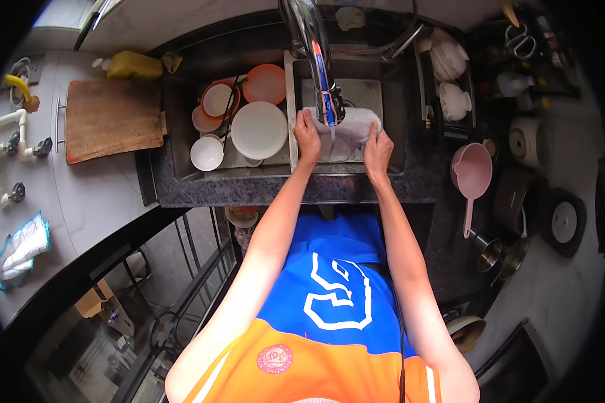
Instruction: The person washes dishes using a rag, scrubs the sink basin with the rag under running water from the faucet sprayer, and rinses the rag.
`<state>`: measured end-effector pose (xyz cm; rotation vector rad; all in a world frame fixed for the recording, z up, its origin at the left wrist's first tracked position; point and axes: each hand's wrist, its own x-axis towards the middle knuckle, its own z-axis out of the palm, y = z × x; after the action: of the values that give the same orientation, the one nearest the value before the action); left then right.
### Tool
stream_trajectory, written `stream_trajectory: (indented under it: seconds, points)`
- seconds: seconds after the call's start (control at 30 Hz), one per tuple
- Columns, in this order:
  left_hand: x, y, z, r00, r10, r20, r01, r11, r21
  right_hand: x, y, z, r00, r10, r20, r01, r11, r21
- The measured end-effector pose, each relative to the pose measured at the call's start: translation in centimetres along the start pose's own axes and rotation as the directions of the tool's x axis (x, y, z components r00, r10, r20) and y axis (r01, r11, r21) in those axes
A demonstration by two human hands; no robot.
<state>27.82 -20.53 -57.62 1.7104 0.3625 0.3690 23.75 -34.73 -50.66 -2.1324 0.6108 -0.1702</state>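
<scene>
A wet, whitish cloth (pixel 361 122) is stretched between my two hands over the right sink basin (pixel 395 153). My left hand (pixel 306 137) grips its left end beside the divider between the basins. At the other end, my right hand (pixel 378 150) has its fingers closed on the cloth. The chrome faucet (pixel 314 57) comes down in front of the cloth and hides part of it. A thin stream of water seems to fall from the spout. My fingertips are partly hidden by the cloth.
The left basin holds a large white plate (pixel 259 131), an orange plate (pixel 265 84), a small white bowl (pixel 207 153) and dark chopsticks (pixel 234 107). A wooden cutting board (pixel 114 121) and yellow bottle (pixel 134 65) lie left. White bowls (pixel 454 102) and a pink ladle (pixel 471 171) are right.
</scene>
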Motion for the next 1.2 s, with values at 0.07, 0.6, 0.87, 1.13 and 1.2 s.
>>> stream_trajectory:
  seconds: [0.07, 0.6, 0.87, 1.13, 1.2]
  points:
    - [0.1, -0.4, -0.1, 0.993, 0.001, 0.116, 0.006, 0.998, -0.057, 0.2, 1.1, 1.0, 0.998, -0.018, -0.053, 0.025, 0.991, 0.129]
    - [-1.8, -1.6, -0.1, 0.882, -0.084, 0.463, 0.089, 0.996, 0.009, 0.4, 1.6, 9.1, 0.945, 0.269, 0.187, -0.269, 0.963, -0.029]
    - [-3.3, 2.3, 1.2, 0.701, -0.429, 0.570, 0.574, 0.813, -0.094, 1.8, 2.6, 6.9, 0.951, 0.271, 0.148, -0.258, 0.961, -0.099]
    - [-1.7, 4.5, 1.1, 0.916, -0.201, 0.347, 0.174, 0.979, 0.107, 4.0, 8.1, 0.7, 0.982, 0.187, -0.016, -0.181, 0.964, 0.194]
    - [-1.9, 3.5, 0.9, 0.947, -0.076, 0.311, 0.024, 0.986, 0.167, 4.4, 6.8, -1.9, 0.992, 0.081, 0.092, -0.097, 0.977, 0.188]
